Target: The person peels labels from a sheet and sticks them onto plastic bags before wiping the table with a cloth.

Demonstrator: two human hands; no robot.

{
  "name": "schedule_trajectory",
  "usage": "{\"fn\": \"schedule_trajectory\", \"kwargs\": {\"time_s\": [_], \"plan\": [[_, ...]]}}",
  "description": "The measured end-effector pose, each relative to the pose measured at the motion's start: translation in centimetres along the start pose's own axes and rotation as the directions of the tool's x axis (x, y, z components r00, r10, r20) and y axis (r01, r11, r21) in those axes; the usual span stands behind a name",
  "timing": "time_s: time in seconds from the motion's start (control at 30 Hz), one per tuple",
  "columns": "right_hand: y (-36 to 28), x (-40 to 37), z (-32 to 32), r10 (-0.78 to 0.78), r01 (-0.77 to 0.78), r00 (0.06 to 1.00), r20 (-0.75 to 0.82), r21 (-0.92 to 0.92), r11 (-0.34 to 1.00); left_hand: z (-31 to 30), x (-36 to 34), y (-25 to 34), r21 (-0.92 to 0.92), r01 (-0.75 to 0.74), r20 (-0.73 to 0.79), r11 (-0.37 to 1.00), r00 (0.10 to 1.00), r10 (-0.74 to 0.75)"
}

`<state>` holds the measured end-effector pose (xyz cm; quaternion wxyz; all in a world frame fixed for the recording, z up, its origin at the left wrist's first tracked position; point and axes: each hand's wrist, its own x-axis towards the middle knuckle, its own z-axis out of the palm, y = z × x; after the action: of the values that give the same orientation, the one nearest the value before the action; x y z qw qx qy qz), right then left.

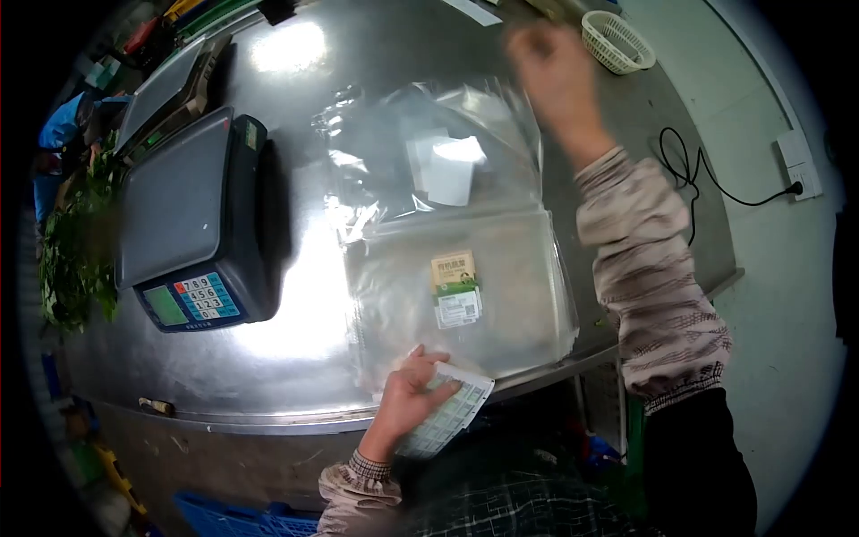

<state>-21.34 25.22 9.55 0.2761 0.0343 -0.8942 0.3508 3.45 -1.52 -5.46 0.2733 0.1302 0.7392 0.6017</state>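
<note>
At the table's near edge, my left hand [413, 394] grips a sheet of printed labels [452, 407], its thumb lying across the top. Just beyond it lies a stack of clear plastic bags [385, 295]; the top bag carries a tan-and-green label [455, 273] with a white barcode label [459, 309] at its lower end. More clear bags [367, 152] spread out behind, with white paper pieces [445, 174] showing among them. My right hand [555, 76] is stretched forward over the far right of the table, left of a white basket [617, 42]. Motion smears its fingers.
A digital scale [174, 206] stands left of the bags, with a second scale [165, 94] behind it. Leafy greens [76, 242] and a person in blue [61, 125] are at the far left. A black cable [698, 170] runs to the wall socket at right.
</note>
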Motion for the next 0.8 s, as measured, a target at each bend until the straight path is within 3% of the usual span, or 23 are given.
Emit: {"fn": "schedule_trajectory", "kwargs": {"time_s": [0.1,0.13,0.17,0.2,0.27,0.3,0.37,0.4,0.47,0.5,0.57,0.6,0.63,0.67,0.7,0.77,0.8], "plan": [[-4.3,-3.2,-0.4,-0.012,-0.081,0.974,0.226,0.396,0.915,-0.2,0.1,1.1,-0.107,0.062,-0.055,0.992,0.996,-0.068],[-2.6,-7.6,0.8,0.021,-0.186,0.9,0.436,0.338,0.922,-0.1,0.1,0.7,-0.072,0.051,-0.065,0.996,0.996,-0.055],[-0.7,-12.7,3.0,0.078,-0.349,0.807,0.586,0.364,0.864,0.1,-0.1,-0.2,-0.04,0.043,-0.081,0.998,0.996,-0.046],[1.4,-17.4,5.3,0.237,-0.719,0.61,0.756,0.402,0.567,0.3,-0.2,-0.8,-0.01,0.044,-0.103,0.999,0.994,-0.045],[2.9,-22.0,6.7,0.297,-0.551,0.74,0.604,0.29,0.783,0.4,-0.2,-0.9,-0.046,-0.007,-0.093,0.999,0.996,0.003],[2.9,-21.5,6.5,0.25,-0.415,0.785,0.567,0.18,0.892,0.2,-0.3,-0.9,-0.056,-0.031,-0.089,0.998,0.996,0.026],[3.4,-20.2,4.8,0.133,-0.11,0.85,0.509,-0.075,0.991,0.2,-0.3,-0.6,-0.042,-0.013,-0.101,0.999,0.995,0.008],[3.7,-20.4,4.0,0.033,0.011,0.861,0.508,-0.084,0.996,0.2,-0.1,-0.5,-0.033,-0.012,-0.094,0.999,0.996,0.009],[4.0,-21.0,3.0,-0.177,0.263,0.835,0.521,-0.095,0.96,0.1,-0.2,-0.3,-0.087,0.027,-0.122,0.996,0.992,-0.038],[3.1,-22.6,2.7,-0.237,0.308,0.785,0.572,-0.029,0.951,0.2,-0.4,-0.1,-0.119,0.049,-0.139,0.992,0.988,-0.065],[0.7,-26.4,2.8,-0.354,0.376,0.683,0.639,0.108,0.92,-0.3,-1.3,2.3,-0.223,0.124,0.017,0.967,0.992,-0.123],[1.0,-25.9,3.3,-0.302,0.293,0.717,0.628,0.122,0.948,-0.7,-1.6,3.2,-0.266,0.164,0.086,0.95,0.985,-0.147],[1.0,-25.8,3.5,-0.235,0.19,0.741,0.628,0.14,0.972,-0.4,-1.9,3.7,-0.14,-0.088,0.187,0.986,0.976,0.113],[0.8,-25.8,3.6,-0.166,0.085,0.759,0.629,0.157,0.984,-0.1,-1.6,4.7,-0.192,-0.168,0.25,0.967,0.944,0.214],[0.7,-25.3,3.7,-0.072,-0.042,0.765,0.64,0.16,0.986,0.3,-1.5,4.3,-0.142,-0.085,0.135,0.986,0.985,0.104],[0.6,-21.9,3.3,0.196,-0.389,0.54,0.818,0.037,0.92,0.6,-0.2,2.4,-0.122,0.02,-0.053,0.992,0.998,-0.027],[1.7,-19.0,3.6,0.221,-0.4,0.579,0.784,0.037,0.916,0.7,0.6,1.3,-0.147,0.049,-0.118,0.988,0.991,-0.067]]}}
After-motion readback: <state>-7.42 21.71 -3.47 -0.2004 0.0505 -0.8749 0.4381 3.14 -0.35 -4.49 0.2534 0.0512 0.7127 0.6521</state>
